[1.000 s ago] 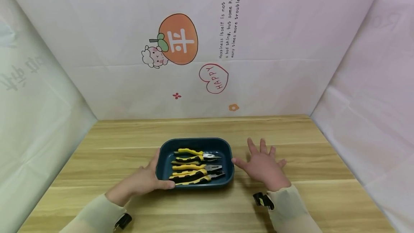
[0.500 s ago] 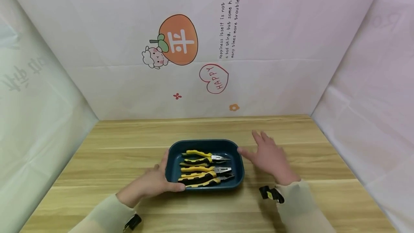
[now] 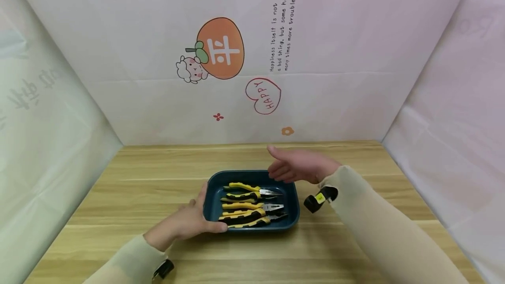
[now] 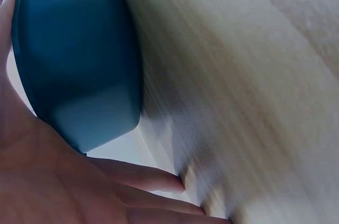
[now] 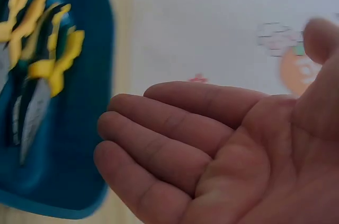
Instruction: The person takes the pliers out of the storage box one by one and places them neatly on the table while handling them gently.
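A dark teal rectangular box point(image 3: 293, 203) sits on the table, holding several pliers point(image 3: 241, 206) with yellow and black handles and metal noses pointing right. My left hand point(image 3: 188, 223) lies against the box's left end, its thumb along the near rim. In the left wrist view the fingers point(image 4: 137, 173) stretch out straight below the box wall point(image 4: 79, 60), the fingertips at the tabletop. My right hand point(image 3: 301, 165) is above the far right corner of the box, thumb up and fingers slightly bent, holding nothing. From the right wrist, the palm point(image 5: 233, 166) shows bare beside the box.
A wood-grain table point(image 3: 252, 257) carries the box. White cloth walls point(image 3: 335, 56) with printed cartoons and lettering enclose the back and both sides. Each wrist bears a black strap-on device point(image 3: 315, 201).
My left hand and the box have shifted right. My right hand has swung from beyond the box's right end up and left, over its far corner, turning thumb up.
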Demonstrator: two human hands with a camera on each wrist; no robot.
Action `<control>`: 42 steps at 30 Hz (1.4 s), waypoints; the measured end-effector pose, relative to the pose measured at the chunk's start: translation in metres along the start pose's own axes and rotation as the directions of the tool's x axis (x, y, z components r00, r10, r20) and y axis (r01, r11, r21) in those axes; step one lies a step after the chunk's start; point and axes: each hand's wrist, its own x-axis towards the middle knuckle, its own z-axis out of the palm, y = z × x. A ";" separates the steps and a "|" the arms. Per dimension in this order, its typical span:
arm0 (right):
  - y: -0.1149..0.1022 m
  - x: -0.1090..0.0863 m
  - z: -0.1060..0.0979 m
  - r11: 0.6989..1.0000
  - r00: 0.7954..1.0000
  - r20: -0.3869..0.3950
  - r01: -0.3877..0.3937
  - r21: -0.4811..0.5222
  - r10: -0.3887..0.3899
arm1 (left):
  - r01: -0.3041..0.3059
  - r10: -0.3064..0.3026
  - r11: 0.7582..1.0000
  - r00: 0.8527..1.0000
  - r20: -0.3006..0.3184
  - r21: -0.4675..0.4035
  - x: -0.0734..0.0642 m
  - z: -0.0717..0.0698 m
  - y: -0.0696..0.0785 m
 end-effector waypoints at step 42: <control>0.006 0.084 0.026 0.965 0.970 0.061 -0.226 -0.134 0.236 | 0.009 -0.009 1.000 1.000 0.014 -0.011 0.003 -0.002 -0.003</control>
